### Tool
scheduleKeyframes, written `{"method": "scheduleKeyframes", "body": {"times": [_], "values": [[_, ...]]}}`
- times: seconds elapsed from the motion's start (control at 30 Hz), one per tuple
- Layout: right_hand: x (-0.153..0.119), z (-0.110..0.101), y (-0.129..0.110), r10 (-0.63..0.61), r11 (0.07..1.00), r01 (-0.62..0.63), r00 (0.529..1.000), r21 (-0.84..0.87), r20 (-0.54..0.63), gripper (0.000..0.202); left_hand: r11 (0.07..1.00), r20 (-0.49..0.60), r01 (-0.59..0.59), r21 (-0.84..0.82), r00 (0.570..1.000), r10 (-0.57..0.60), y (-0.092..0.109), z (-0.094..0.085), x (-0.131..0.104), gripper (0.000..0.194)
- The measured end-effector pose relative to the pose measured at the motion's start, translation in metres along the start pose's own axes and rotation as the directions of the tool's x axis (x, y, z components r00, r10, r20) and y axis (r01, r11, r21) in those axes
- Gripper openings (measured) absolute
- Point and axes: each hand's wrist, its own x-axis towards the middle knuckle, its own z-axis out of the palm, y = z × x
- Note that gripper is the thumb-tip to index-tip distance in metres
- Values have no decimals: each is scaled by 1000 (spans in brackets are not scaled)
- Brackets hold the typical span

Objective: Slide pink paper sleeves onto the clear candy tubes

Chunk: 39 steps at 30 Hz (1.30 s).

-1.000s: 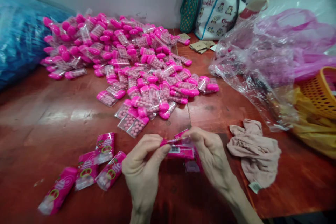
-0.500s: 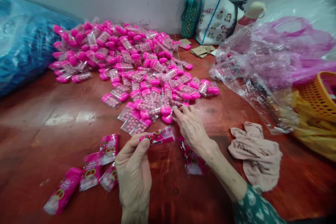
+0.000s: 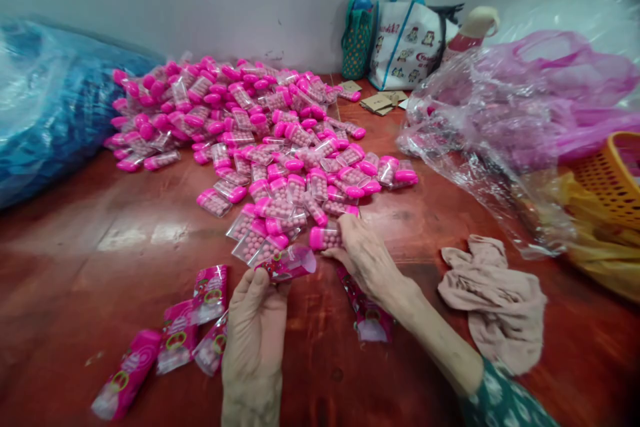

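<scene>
My left hand (image 3: 255, 333) pinches a pink printed sleeve (image 3: 289, 263), its clear open end facing right. Between the fingertips of my right hand (image 3: 367, 257) is a small clear container of pink balls with a pink cap (image 3: 326, 237), the cap pointing left toward the sleeve. The two are close but apart. Behind them spreads a large heap of similar containers (image 3: 280, 147). Several filled pink packets (image 3: 177, 335) lie left of my left hand. Another printed packet (image 3: 369, 313) lies partly under my right wrist.
A blue plastic bag (image 3: 55, 107) stands at the left. At the back are a white bag (image 3: 407, 47), a bottle (image 3: 467, 33) and cardboard pieces (image 3: 383, 102). Clear and pink plastic (image 3: 525, 100), a yellow basket (image 3: 607, 173) and a beige cloth (image 3: 495, 300) are on the right.
My right hand has drawn a capped container out of the heap's front edge. The sleeve in my left hand has turned, and its open end looks wider. The view has shifted slightly.
</scene>
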Motion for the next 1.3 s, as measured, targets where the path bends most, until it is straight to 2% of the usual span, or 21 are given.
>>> {"method": "scheduleKeyframes", "body": {"times": [0.1,0.17,0.23,0.4,0.53,0.7,0.83,0.93,1.03,1.17,1.3], "values": [[-15,-16,-5,154,969,-146,988,197,-24,19,998,-26,-63,26,998,64,-2,0,-1,15],[-22,-30,-12,305,880,-276,952,387,-15,20,986,-41,-152,72,987,155,-4,4,-4,14],[-27,-41,-20,383,814,-333,924,477,-9,24,964,-37,-233,129,970,240,-5,8,-9,14],[-34,-47,-31,416,793,-362,910,490,0,29,924,60,-325,201,946,320,-7,20,-17,14],[-39,-44,-27,397,708,-375,912,598,100,29,887,131,-385,256,923,363,-7,24,-19,14],[-41,-46,-22,387,495,-427,888,757,247,29,895,165,-346,282,936,310,-7,24,-22,11],[-42,-44,-25,453,432,-424,865,796,215,32,924,133,-257,283,965,227,-8,27,-26,8],[-43,-37,-32,504,453,-409,850,793,150,36,956,93,-143,255,988,123,-10,33,-29,21],[-44,-30,-41,498,574,-346,867,742,20,33,976,55,-81,200,996,71,-11,39,-32,34],[-46,-22,-49,447,728,-244,877,641,-174,30,986,35,-62,158,998,57,-13,43,-33,41],[-49,-15,-54,435,711,-199,878,674,-199,33,991,35,-36,131,999,32,-15,42,-30,43]]}}
